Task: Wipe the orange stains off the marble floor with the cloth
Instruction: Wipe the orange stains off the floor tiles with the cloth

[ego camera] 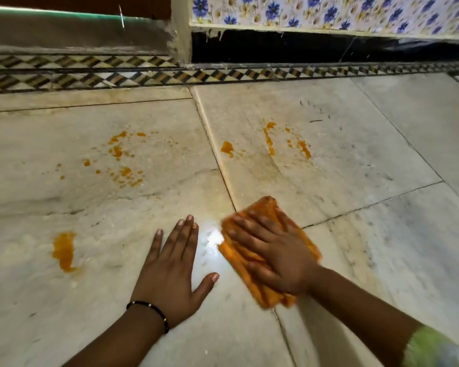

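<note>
An orange cloth (265,207), folded, lies flat on the white marble floor (355,168) at centre right. My right hand (273,250) presses down on it with fingers spread; the cloth looks blurred. My left hand (175,263) rests flat on the bare floor just left of the cloth, fingers apart, holding nothing. Orange stains show on the marble: a large blot (63,250) to the left of my left hand, a scatter of drops (122,160) farther back on the left, a spot (227,148) near the tile joint, and streaks (286,141) behind the cloth.
A patterned black, white and tan border strip (143,72) runs across the floor at the back. Behind it stand a pale pillar (182,33), a dark gap (302,49) under a ledge with blue flower tiles (329,11), and a grey step (72,35) on the left.
</note>
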### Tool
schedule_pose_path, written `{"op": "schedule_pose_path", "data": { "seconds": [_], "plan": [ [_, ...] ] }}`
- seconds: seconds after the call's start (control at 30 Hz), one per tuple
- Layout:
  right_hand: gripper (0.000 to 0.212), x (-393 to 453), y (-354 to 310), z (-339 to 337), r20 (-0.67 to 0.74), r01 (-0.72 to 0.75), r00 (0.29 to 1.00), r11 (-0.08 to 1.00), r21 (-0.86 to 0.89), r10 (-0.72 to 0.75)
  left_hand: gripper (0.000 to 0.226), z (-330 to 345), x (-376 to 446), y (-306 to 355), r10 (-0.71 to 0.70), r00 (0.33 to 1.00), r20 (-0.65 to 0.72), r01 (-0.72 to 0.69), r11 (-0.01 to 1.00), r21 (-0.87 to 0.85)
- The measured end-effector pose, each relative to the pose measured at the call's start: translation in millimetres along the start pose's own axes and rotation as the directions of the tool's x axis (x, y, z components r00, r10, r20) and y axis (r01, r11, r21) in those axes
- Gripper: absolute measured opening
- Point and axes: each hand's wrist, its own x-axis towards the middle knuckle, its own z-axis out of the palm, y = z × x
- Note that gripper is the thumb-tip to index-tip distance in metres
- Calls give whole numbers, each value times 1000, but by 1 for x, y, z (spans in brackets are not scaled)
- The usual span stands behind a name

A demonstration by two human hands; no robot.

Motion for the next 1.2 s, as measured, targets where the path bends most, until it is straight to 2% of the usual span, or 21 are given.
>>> {"op": "schedule_pose_path", "data": {
  "seconds": [0.03, 0.1, 0.17, 0.23, 0.3, 0.4, 0.5, 0.53, 0.6, 0.67, 0.7, 0.83, 0.9, 0.97, 1.03, 1.1, 1.13, 1.2],
  "plan": [
    [65, -21, 20, 2, 16, -5, 1000, 1000, 9, 5, 87, 0, 0, 0, 1, 1000, -7, -1, 1000, -5],
    [64, -46, 60, 3, 12, -159, 987, 987, 30, 159, 87, 1, 0, 0, 1, 1000, -21, -1, 1000, -7],
    [66, -43, 90, 1, 10, -367, 930, 930, 23, 367, 87, 2, 0, 0, -7, 1000, -24, 7, 1000, -10],
    [72, -23, 96, -6, -2, -468, 884, 883, -42, 468, 87, 2, 1, 0, -8, 1000, -21, 8, 1000, -9],
    [77, 2, 76, -9, 18, -466, 883, 879, -99, 470, 86, 2, 0, 1, -4, 1000, -4, 4, 1000, -5],
    [70, 43, 14, -11, 22, -262, 964, 962, -74, 265, 87, 0, 0, 3, -12, 1000, 9, 12, 1000, 3],
    [66, 87, -15, -13, 12, -104, 994, 994, -33, 105, 88, 0, 2, 2, -18, 1000, 23, 17, 1000, 23],
    [66, 97, -9, -16, 5, -126, 992, 992, -29, 126, 88, -1, 2, 1, -15, 1000, 22, 14, 1000, 25],
    [66, 99, 18, -20, -11, -271, 962, 962, 22, 272, 88, -3, 2, 1, -10, 1000, 15, 10, 1000, 17],
    [67, 78, 35, -18, -30, -416, 907, 905, 86, 420, 87, -3, 2, 1, -5, 1000, 5, 5, 1000, 1],
    [68, 59, 33, -16, -42, -425, 902, 901, 91, 430, 87, -3, 2, 0, -4, 1000, 0, 4, 1000, -3],
    [66, -35, 16, 1, 9, -206, 979, 975, 83, 206, 88, 0, 2, -1, -6, 1000, -19, 6, 1000, -7],
    [64, -67, 36, 7, -9, -207, 978, 970, 126, 210, 88, 1, 1, 0, -4, 1000, -24, 4, 1000, -5],
    [67, -69, 62, 7, -56, -383, 917, 912, 149, 395, 88, 0, 1, 1, -11, 999, -33, 11, 1000, -9],
    [70, -45, 79, 5, -109, -587, 790, 796, 146, 603, 87, -1, 1, 2, -6, 1000, -14, 6, 1000, -7],
    [72, -6, 84, 2, -112, -701, 694, 703, 118, 711, 87, -2, 0, 2, -16, 1000, -7, 16, 1000, -5],
    [72, 15, 81, -1, -98, -709, 691, 698, 103, 716, 87, -2, 0, 2, -21, 1000, -2, 21, 1000, -2],
    [71, 50, 62, -5, -72, -646, 756, 760, 75, 650, 87, -3, 0, 3, -22, 1000, 15, 22, 1000, 1]
  ]
}}
